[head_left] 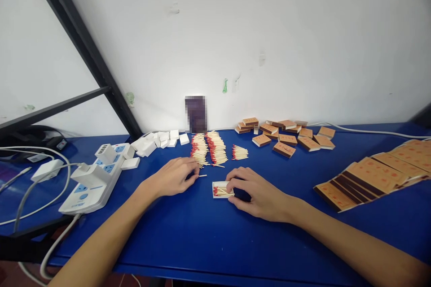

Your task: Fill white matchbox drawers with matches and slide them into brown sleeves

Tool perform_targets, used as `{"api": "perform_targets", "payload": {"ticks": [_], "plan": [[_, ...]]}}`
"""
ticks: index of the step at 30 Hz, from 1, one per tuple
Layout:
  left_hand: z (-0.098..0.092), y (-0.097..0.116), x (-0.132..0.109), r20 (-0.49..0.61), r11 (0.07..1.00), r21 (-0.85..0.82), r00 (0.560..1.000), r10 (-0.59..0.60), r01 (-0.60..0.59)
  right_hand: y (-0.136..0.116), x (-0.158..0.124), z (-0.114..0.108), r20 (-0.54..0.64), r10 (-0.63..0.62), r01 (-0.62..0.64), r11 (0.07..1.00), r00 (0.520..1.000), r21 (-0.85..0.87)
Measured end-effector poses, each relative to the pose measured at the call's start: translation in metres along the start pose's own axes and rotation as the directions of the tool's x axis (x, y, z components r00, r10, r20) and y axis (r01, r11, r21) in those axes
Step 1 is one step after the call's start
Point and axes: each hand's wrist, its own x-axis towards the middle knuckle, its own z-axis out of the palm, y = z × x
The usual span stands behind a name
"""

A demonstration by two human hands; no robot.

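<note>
Find the fingers of the left hand [178, 175] curled, with thumb and index close together, just beside a loose match [202, 176]; cannot tell whether pinching it. Find those of the right hand [257, 193] bent over the right end of the tray [219, 197], apparently touching it, but too hidden to tell whether gripping the walls or pressing the matches [219, 191] inside. Note the tray lying between the hands on the blue counter [188, 242], open side up, with red heads mostly toward the left.

Judging the step as filling the tray: steady it lightly by the walls, leaving the middle free. Lift only a few at a time with the left, well behind the heads, and lay them flat, heads to the left. Straighten the crossed sticks before adding more.

Draw from the two large piles [218, 149], just beyond the left hand; leave the small pile [239, 152] apart. Farther out, see boxes [288, 139] scattered at back right, covers [373, 175] fanned at far right, white pieces [146, 147] at back left, then a power strip [88, 188].
</note>
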Motion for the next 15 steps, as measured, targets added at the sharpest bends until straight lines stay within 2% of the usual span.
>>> {"api": "perform_targets", "payload": {"ticks": [6, 11, 15], "plan": [[0.000, 0.015, 0.001, -0.067, 0.996, -0.077, 0.997, 0.035, -0.040, 0.003, 0.001, 0.001, 0.011, 0.010, -0.010, 1.000, 1.000, -0.003], [0.008, 0.019, 0.003, -0.119, 0.995, -0.074, 0.991, 0.054, -0.063, 0.010, 0.007, 0.001, -0.092, 0.144, -0.143, 0.990, 0.985, 0.018], [0.012, 0.020, 0.004, -0.143, 0.997, -0.050, 0.988, 0.057, -0.065, 0.010, 0.006, 0.000, -0.092, 0.103, -0.109, 0.992, 0.990, -0.057]]}}
